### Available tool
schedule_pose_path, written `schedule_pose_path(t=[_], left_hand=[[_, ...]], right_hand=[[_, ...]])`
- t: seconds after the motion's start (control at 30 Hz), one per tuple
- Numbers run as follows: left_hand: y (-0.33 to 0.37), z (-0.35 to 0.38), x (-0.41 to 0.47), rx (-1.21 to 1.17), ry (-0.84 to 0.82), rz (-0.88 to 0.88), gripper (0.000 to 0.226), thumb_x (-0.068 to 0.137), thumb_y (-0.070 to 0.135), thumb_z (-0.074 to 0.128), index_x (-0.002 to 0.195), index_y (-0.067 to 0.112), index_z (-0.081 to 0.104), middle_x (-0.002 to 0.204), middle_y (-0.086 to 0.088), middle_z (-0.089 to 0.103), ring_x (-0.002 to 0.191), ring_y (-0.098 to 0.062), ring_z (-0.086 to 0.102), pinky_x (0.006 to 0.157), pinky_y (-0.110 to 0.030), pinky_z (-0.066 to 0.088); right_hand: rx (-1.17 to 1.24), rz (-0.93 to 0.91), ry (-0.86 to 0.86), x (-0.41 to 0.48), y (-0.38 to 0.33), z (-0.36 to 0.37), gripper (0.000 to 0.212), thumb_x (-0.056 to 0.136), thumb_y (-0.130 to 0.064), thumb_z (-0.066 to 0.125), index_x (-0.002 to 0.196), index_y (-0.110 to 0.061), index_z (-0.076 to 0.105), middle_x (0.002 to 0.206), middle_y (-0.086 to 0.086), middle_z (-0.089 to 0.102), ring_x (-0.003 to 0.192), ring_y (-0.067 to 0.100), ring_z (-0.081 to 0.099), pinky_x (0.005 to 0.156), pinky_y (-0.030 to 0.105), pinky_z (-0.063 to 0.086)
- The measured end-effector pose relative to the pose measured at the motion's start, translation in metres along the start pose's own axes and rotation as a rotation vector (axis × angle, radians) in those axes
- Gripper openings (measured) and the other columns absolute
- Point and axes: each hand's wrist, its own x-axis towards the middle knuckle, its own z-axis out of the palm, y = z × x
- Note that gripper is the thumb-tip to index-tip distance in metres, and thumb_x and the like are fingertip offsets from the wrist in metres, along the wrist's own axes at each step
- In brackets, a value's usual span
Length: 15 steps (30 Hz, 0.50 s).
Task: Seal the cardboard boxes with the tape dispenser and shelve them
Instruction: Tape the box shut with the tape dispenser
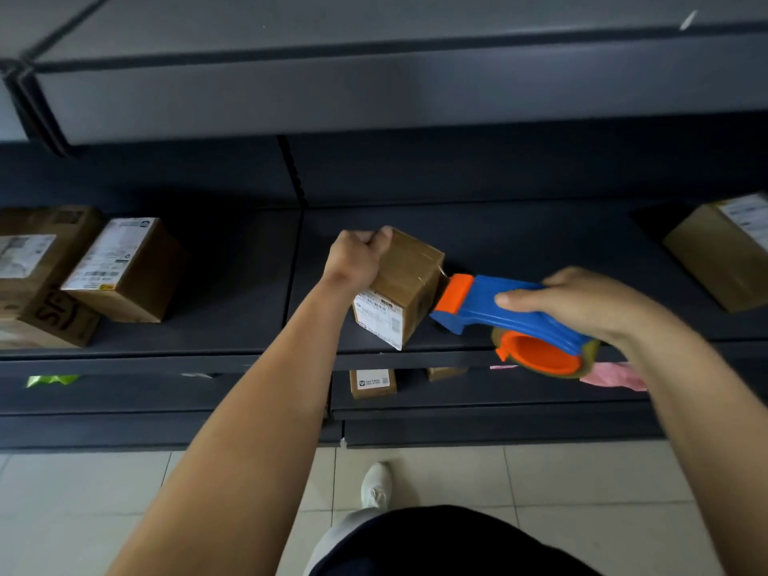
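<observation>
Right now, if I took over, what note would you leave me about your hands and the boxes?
Left hand grips the top corner of the small box, which sits askew on the shelf.
Right hand holds the tape dispenser, its orange nose at the box's right edge.
Done: shiny tape seems to cross the box top.
Left: probably cut the tape, then straighten the box.
Other boxes already sit at the shelf's left.

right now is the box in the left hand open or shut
Shut: flaps of the box lie flat under glossy tape; the left hand grips its corner.
</observation>
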Motion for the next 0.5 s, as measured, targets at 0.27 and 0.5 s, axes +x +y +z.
schedule_pose_path(t=[0.27,0.5], left_hand=[[0.001,-0.005,-0.001,0.064,0.035,0.022,0.047,0.097,0.045,0.046,0.094,0.004,0.069,0.081,-0.008,0.063,0.074,-0.020,0.058,0.073,-0.039,0.051],[0.007,0.001,-0.008,0.134,0.051,0.033,0.043,0.099,0.045,0.042,0.087,0.012,0.065,0.067,0.002,0.057,0.060,-0.014,0.053,0.055,-0.027,0.041]], right_hand=[[-0.537,0.009,0.218,0.034,-0.025,0.036,0.039,0.082,-0.045,0.062,0.103,-0.013,0.064,0.100,0.009,0.065,0.093,0.029,0.061,0.067,0.028,0.040],[-0.411,-0.002,0.567,0.070,0.013,0.051,0.044,0.094,-0.053,0.044,0.089,-0.010,0.057,0.088,0.009,0.065,0.091,0.030,0.062,0.090,0.038,0.037]])
